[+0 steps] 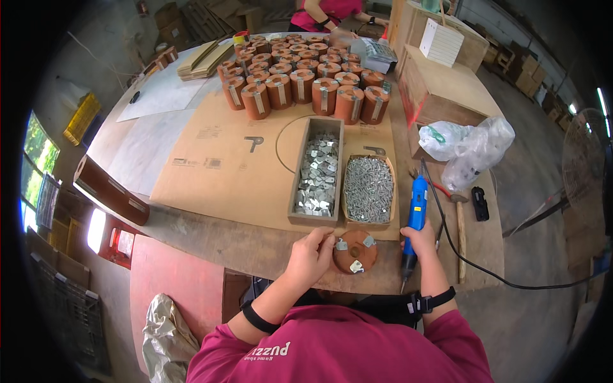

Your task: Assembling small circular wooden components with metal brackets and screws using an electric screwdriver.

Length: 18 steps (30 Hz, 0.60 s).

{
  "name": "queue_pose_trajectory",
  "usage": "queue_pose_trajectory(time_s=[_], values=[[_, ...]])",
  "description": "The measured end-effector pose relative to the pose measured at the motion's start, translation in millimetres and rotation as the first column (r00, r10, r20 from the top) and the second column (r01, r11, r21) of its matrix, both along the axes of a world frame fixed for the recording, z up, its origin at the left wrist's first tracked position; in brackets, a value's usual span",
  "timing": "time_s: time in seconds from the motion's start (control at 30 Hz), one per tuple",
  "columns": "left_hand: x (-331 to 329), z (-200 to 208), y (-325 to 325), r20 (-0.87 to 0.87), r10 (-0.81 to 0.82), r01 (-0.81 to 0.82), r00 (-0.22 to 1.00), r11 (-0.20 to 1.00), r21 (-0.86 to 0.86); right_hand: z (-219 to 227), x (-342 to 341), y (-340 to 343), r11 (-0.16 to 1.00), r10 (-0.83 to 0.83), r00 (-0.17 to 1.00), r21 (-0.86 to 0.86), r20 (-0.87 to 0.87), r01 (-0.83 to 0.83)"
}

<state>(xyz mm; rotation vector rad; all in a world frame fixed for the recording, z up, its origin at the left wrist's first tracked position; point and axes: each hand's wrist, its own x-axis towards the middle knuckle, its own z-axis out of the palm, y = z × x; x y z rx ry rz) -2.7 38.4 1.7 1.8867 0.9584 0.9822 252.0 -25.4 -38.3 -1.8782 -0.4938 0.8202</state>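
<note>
Directly in front of me a brown round piece point(361, 254) with a centre hole stands at the table's near edge, three small metal plates on its top. My left hand point(311, 254) is beside its left rim, thumb and fingertips pressed together; whatever they may hold is too small to make out. My right hand point(421, 240) grips a blue electric screwdriver point(416, 207) upright, its bit pointing down at the right of the piece. Just beyond are a long wooden box point(311, 220) of small metal plates point(319, 172) and a carton point(367, 225) full of screws point(368, 188).
Many brown cylinders point(279, 90) fill the far table. A hammer point(461, 242), black cord point(454, 244), black object point(480, 203) and plastic bags point(479, 153) lie right, near a wooden crate point(447, 86). A brown tube point(110, 191) leans left. Another person point(325, 16) stands at the far end.
</note>
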Motion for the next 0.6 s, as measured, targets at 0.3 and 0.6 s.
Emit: queue_pose_trajectory(time_s=[0.3, 0.6], values=[[-8.9, -23.9, -21.4, -0.181, -0.156, 0.174, 0.971, 0.981, 0.084, -9.4, 7.2, 0.6, 1.000, -0.014, 0.999, 0.007, -0.048, 0.015], [-27.6, -6.8, -2.3, -0.189, -0.300, 0.314, 0.935, 0.948, 0.051, -9.0, 5.9, -2.7, 0.999, -0.041, 0.993, 0.025, -0.113, 0.044]])
